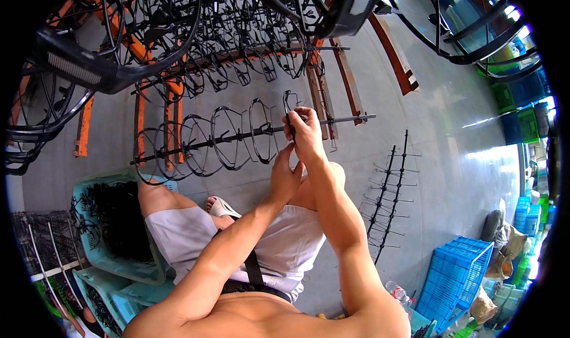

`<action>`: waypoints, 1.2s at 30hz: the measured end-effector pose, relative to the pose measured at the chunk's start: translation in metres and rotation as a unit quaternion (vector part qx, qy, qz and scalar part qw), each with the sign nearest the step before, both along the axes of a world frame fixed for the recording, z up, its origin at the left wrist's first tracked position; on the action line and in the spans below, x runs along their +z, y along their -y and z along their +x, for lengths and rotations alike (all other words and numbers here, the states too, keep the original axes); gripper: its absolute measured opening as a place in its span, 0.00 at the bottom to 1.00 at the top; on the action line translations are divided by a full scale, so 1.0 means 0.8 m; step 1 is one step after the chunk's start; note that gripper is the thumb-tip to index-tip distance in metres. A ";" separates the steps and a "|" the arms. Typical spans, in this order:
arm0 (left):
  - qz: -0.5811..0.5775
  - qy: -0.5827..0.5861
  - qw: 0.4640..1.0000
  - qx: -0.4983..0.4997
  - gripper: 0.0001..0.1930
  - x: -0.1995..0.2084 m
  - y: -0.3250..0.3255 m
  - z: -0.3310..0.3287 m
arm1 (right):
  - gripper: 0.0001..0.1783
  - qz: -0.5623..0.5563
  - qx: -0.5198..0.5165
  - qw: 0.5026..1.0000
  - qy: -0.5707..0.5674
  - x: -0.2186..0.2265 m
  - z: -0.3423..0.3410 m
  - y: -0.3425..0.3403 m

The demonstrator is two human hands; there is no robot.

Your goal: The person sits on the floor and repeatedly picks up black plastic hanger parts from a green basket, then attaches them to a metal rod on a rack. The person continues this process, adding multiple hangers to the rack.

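Note:
A long dark rod (225,138) with short side prongs runs crosswise in front of me, with several black wire loops (259,130) hanging along its left part. Near its right part, my right hand (306,135) is closed on a narrow black wire frame (287,102), seen nearly edge-on. Just below and to the left, my left hand (286,174) has its fingertips at the lower end of that same frame. Those fingers look closed on it, though the palm and the exact grip are partly hidden.
Orange racks (140,124) full of black wire pieces stand ahead, and large black frames hang close overhead. A teal crate (157,267) of black pieces is at my left. Two pronged rods (393,189) lie on the floor at right, near a blue crate (454,278).

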State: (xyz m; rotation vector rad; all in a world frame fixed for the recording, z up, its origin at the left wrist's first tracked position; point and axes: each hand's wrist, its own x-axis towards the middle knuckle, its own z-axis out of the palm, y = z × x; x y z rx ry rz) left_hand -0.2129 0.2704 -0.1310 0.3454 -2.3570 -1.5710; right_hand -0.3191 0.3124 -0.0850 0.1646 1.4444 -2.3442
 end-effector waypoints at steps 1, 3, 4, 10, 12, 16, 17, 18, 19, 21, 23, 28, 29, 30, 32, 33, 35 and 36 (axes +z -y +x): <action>0.008 -0.005 1.000 -0.003 0.23 0.001 -0.001 0.000 | 0.15 -0.005 -0.005 1.000 0.003 0.000 0.001 -0.001; 0.025 -0.014 1.000 -0.009 0.24 0.003 -0.001 0.000 | 0.14 -0.016 -0.014 1.000 0.010 -0.001 0.004 -0.004; 0.021 -0.002 1.000 -0.013 0.23 0.005 0.000 -0.001 | 0.14 -0.022 -0.014 1.000 0.007 -0.001 0.005 -0.004; 0.009 0.017 1.000 -0.018 0.22 0.013 0.004 -0.002 | 0.14 -0.039 -0.015 0.999 -0.014 -0.004 0.007 -0.007; 0.004 0.010 1.000 -0.019 0.22 0.013 0.004 -0.002 | 0.14 -0.041 -0.010 0.999 -0.018 -0.007 0.005 -0.007; 0.012 -0.006 1.000 -0.015 0.21 0.012 0.005 -0.003 | 0.13 -0.032 -0.012 0.999 -0.036 -0.005 0.006 -0.007; -0.009 -0.020 1.000 -0.017 0.21 0.006 0.009 -0.004 | 0.13 -0.019 -0.012 0.999 -0.038 -0.003 0.009 -0.008; -0.030 -0.035 0.999 -0.019 0.20 0.004 0.011 -0.005 | 0.13 -0.005 -0.012 0.999 -0.040 0.001 0.012 -0.009; -0.045 -0.047 0.998 -0.018 0.19 0.003 0.014 -0.005 | 0.12 -0.007 -0.005 0.999 -0.035 0.004 0.014 -0.010; -0.072 -0.068 0.995 -0.017 0.17 0.002 0.015 -0.008 | 0.11 -0.008 0.006 1.000 -0.024 0.010 0.018 -0.012; -0.066 -0.054 0.996 0.005 0.14 0.003 0.010 -0.005 | 0.11 -0.018 0.031 0.999 0.014 0.022 0.016 -0.023; 0.024 -0.019 0.999 0.021 0.09 0.002 0.001 -0.004 | 0.10 -0.031 0.091 0.993 0.073 0.029 0.010 -0.048; 0.059 0.002 0.998 0.015 0.09 0.003 -0.001 -0.003 | 0.10 -0.033 0.100 0.991 0.079 0.029 0.009 -0.051; 0.093 0.021 0.995 0.010 0.09 0.015 0.000 -0.003 | 0.10 -0.034 0.101 0.991 0.076 0.029 0.007 -0.051; 0.147 0.051 0.988 0.001 0.09 0.021 -0.001 -0.004 | 0.10 -0.026 0.099 0.992 0.080 0.031 0.007 -0.051; 0.168 0.059 0.984 -0.002 0.09 0.018 0.001 -0.004 | 0.11 -0.022 0.101 0.991 0.081 0.033 0.006 -0.050; 0.199 0.060 0.978 -0.008 0.09 0.013 0.003 -0.006 | 0.11 -0.024 0.105 0.991 0.076 0.031 0.005 -0.048; 0.209 0.054 0.976 -0.012 0.09 0.013 0.003 -0.007 | 0.11 -0.024 0.107 0.991 0.075 0.031 0.005 -0.048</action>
